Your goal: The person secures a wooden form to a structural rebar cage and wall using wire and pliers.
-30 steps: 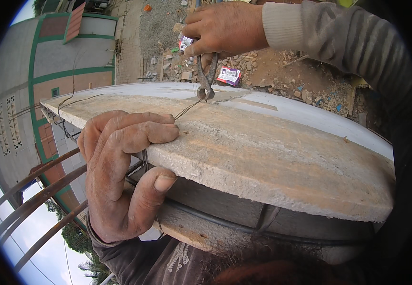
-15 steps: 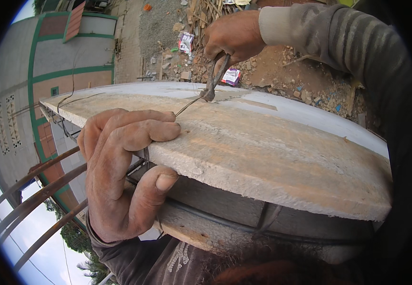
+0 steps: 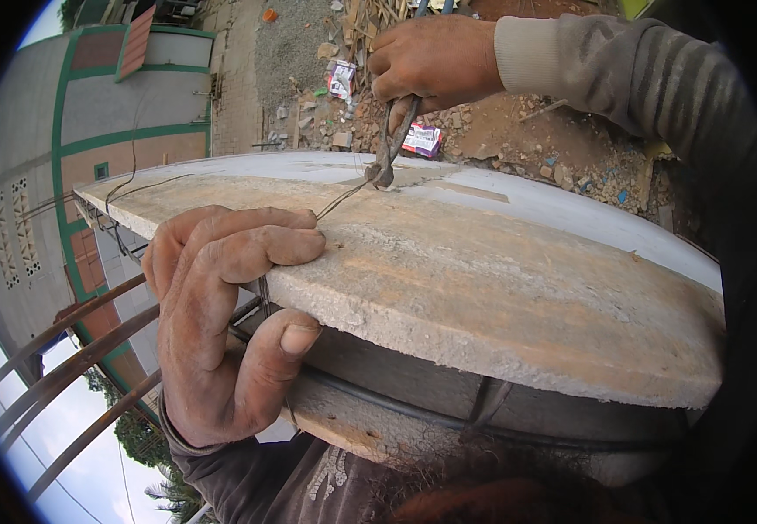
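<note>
My left hand [image 3: 239, 323] is closed on the edge of a rough, pale board [image 3: 483, 275]. Its fingers press on the upper face and its thumb lies below the edge. In my right hand [image 3: 435, 61] are the handles of dark metal pincers [image 3: 385, 153]. Their jaws pinch a thin tie wire [image 3: 342, 201], which runs over the board to my left fingertips. A dark strand of wire [image 3: 264, 293] drops past the board's edge between thumb and fingers. Beneath the board, dark reinforcing bars [image 3: 378, 397] cross a gap, with a second board [image 3: 344, 430] on its near side.
Rusty bars [image 3: 82, 354] stick out on the left. Loose wire [image 3: 115, 188] curls over the board's far left end. A pale wall surface [image 3: 553, 214] adjoins the board's far side. Far below lie rubble [image 3: 605, 179] and printed bags [image 3: 422, 140]. A green-trimmed building [image 3: 134, 100] stands left.
My right hand has shifted slightly right, its grip on the handles turned a little. The pincers' jaws stay on the wire at nearly the same spot. My left hand keeps its hold.
</note>
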The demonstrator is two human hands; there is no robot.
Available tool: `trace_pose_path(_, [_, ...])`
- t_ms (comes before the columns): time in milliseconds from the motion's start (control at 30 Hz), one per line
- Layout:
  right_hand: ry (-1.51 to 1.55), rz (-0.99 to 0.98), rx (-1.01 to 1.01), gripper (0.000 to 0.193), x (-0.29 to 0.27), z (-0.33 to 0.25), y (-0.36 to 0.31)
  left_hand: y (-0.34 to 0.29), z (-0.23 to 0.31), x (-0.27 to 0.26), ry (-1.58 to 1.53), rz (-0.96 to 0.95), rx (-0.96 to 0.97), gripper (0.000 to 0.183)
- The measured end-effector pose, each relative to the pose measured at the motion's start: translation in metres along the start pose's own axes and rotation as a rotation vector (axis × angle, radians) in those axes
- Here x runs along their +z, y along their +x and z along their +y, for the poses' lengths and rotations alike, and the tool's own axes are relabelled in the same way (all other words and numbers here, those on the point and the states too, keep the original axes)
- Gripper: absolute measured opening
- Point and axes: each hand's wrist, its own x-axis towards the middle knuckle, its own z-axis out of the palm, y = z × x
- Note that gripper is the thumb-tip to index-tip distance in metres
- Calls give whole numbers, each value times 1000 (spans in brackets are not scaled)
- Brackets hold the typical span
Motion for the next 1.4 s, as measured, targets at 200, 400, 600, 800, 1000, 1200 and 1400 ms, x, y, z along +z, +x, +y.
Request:
trace_pose_path(200, [-83,155,-73,30,8,6,-5,-1,1,0,22,-2,-4,44])
trace_pose_path(400, [42,-182,-38,46,-27,7,15,1,0,-1,25,-4,-17,44])
trace_pose_path(600, [177,-407,181,50,-22,-12,21,1,0,-1,22,0,2,45])
trace_pose_path(800, [179,-502,147,64,-41,-10,36,1,-3,-2,15,-14,0,45])
trace_pose_path(1000, [160,-576,156,67,-93,-16,41,0,1,-1,-9,7,-13,43])
trace_pose_path(1200, [172,-312,-33,71,-57,-1,-1,2,-1,-1,1,-7,10,45])
trace_pose_path(1400, [51,-161,-68,73,-62,-6,16,-3,3,2,-4,23,-46,44])
